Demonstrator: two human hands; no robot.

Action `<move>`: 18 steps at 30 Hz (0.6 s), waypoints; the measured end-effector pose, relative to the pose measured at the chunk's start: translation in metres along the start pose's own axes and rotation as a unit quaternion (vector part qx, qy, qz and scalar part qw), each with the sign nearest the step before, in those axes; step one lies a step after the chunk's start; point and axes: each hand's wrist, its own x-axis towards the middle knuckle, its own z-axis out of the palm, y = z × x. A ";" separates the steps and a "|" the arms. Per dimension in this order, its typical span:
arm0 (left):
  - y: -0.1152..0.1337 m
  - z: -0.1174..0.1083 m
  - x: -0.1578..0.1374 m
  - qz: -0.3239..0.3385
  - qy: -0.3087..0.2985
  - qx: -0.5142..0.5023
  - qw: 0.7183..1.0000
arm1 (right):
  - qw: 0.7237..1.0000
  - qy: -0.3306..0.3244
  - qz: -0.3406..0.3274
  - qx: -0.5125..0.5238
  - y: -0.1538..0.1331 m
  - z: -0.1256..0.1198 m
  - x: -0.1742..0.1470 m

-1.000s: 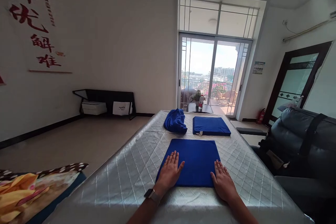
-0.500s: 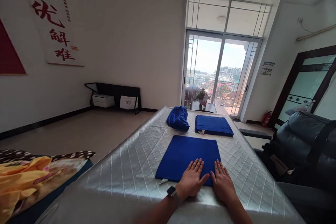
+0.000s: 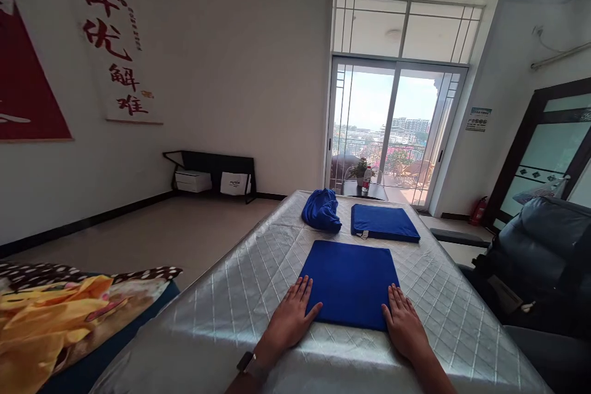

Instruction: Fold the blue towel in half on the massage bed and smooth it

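Observation:
A flat, folded blue cloth (image 3: 353, 283) lies squarely in front of me on the silver quilted table cover (image 3: 240, 295). My left hand (image 3: 290, 314) rests flat over its near left corner, fingers stretched out and pointing away from me. On the opposite side, my right hand (image 3: 406, 323) lies along the near right corner, its fingers straight and its thumb on the cloth's edge. Neither hand grips anything. Farther back sit a stack of folded blue cloths (image 3: 385, 223) and, left of it, a crumpled blue cloth (image 3: 322, 210).
Patterned bedding with a yellow cloth (image 3: 60, 326) is at the lower left. A dark leather chair (image 3: 549, 240) with a bag stands close on the right. Beyond the table's far end is a small black table (image 3: 364, 191) holding a plant and a bottle.
My left hand has slid left from the middle of the folded cloth to its left corner. My right hand stays at the right edge. The view has shifted slightly left.

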 end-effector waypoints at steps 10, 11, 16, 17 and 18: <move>-0.002 0.000 -0.004 0.016 0.039 -0.023 0.999 | 1.000 0.018 -0.003 -0.008 -0.004 -0.004 -0.005; -0.002 0.001 -0.004 0.017 0.039 -0.026 0.999 | 1.000 0.017 -0.003 -0.010 -0.004 -0.005 -0.005; 0.000 -0.002 -0.006 0.008 0.029 -0.024 0.999 | 1.000 0.020 0.005 -0.004 -0.008 -0.009 -0.008; 0.001 -0.003 -0.007 0.008 0.026 -0.022 0.999 | 1.000 0.020 0.006 -0.001 -0.008 -0.011 -0.008; 0.001 -0.004 -0.007 0.008 0.023 -0.019 1.000 | 1.000 0.020 0.007 0.001 -0.009 -0.012 -0.009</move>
